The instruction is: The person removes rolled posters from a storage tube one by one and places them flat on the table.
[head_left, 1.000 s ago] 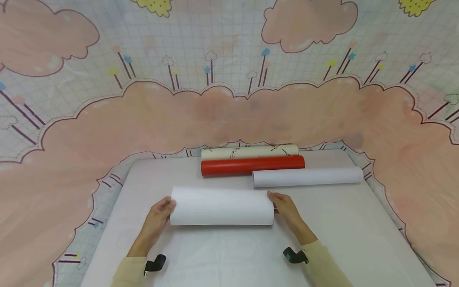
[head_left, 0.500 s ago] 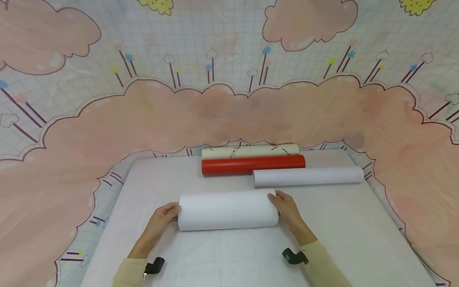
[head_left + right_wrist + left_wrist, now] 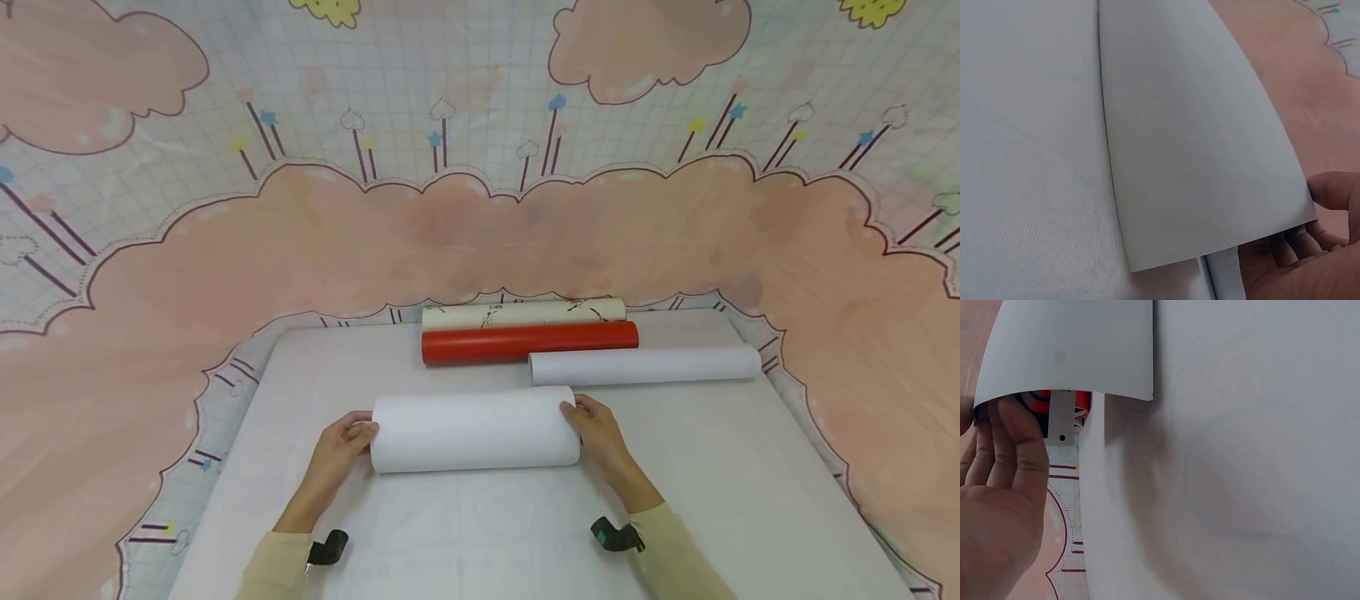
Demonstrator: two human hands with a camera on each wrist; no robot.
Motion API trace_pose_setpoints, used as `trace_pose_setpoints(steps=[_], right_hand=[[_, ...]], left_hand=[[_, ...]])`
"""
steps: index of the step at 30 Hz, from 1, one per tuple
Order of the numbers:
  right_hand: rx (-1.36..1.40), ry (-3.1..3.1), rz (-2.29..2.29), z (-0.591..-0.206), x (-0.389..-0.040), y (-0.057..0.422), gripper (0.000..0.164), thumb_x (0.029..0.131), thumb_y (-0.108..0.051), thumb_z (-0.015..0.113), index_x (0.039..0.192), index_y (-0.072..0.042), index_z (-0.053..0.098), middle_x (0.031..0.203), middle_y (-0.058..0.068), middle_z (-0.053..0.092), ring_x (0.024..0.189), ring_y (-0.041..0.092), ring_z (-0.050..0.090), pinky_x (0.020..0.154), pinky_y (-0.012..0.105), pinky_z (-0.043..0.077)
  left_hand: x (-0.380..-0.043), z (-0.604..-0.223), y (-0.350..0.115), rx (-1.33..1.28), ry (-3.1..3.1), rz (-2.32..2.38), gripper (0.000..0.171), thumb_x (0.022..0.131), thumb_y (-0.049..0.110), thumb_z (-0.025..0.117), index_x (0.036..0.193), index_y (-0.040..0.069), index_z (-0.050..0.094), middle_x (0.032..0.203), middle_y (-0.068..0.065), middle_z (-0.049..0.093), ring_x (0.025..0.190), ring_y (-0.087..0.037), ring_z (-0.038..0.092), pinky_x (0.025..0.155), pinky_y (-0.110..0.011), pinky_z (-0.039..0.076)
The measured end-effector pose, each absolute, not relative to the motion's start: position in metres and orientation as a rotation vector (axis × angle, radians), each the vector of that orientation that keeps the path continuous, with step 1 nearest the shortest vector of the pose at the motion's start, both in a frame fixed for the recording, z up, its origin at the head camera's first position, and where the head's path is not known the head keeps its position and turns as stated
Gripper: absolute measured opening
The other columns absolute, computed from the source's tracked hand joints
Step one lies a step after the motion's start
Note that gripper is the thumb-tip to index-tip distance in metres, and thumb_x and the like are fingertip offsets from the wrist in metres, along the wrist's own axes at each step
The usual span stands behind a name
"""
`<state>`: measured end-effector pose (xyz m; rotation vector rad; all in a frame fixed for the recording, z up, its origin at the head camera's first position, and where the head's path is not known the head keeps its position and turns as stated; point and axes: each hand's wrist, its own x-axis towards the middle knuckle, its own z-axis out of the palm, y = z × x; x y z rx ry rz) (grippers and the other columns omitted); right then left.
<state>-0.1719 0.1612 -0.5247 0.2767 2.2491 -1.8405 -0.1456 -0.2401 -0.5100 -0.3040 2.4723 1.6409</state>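
A white curled sheet of paper (image 3: 476, 429) stretches sideways between my two hands, close over the white-covered table. My left hand (image 3: 333, 454) pinches its left end, with several fingers (image 3: 1007, 444) tucked beneath the curve in the left wrist view. At the opposite end my right hand (image 3: 609, 442) grips the edge, thumb (image 3: 1332, 189) on the outer face and the other fingers under it. Through the sheet's hollow the left wrist view shows dark and red patches and a pale strip (image 3: 1062, 419) with a small hole.
Behind the sheet lie a white roll (image 3: 645, 365), a red roll (image 3: 525, 342) and a cream roll with a dark branch pattern (image 3: 517, 314). Patterned cloth (image 3: 480, 242) rises behind the table (image 3: 337, 350). Black devices (image 3: 617, 535) sit at both wrists.
The sheet has shifted slightly right with both hands on it. Its near edge dipped toward me half a second ago and is now a little farther away. The rolls behind stay put.
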Motion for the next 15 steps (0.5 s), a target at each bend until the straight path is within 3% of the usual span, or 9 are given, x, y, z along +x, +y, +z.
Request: trace_pose_setpoints(steps=[5, 15], right_hand=[[0.248, 2.243, -1.859, -0.5229, -0.1712, 0.1623, 0.041, 0.101, -0.032, 0.053, 0.132, -0.004, 0.055, 0.126, 0.015, 0.064, 0.111, 0.024, 0.06, 0.099, 0.042, 0.052], [0.238, 2.239, -1.864, -0.5197, -0.1711, 0.1637, 0.039, 0.101, -0.031, 0.054, 0.129, -0.004, 0.057, 0.126, 0.014, 0.064, 0.11, 0.024, 0.058, 0.096, 0.037, 0.05]], left_hand=[[-0.1469, -0.5088, -0.2398, -0.315, 2.485, 1.65, 0.033, 0.099, 0.023, 0.058, 0.127, 0.004, 0.059, 0.105, -0.008, 0.072, 0.084, -0.014, 0.061, 0.075, -0.027, 0.052], [-0.1475, -0.5083, -0.2406, -0.306, 2.491, 1.636, 0.034, 0.099, 0.027, 0.058, 0.127, 0.006, 0.059, 0.115, -0.011, 0.071, 0.096, -0.016, 0.063, 0.088, -0.032, 0.052]])
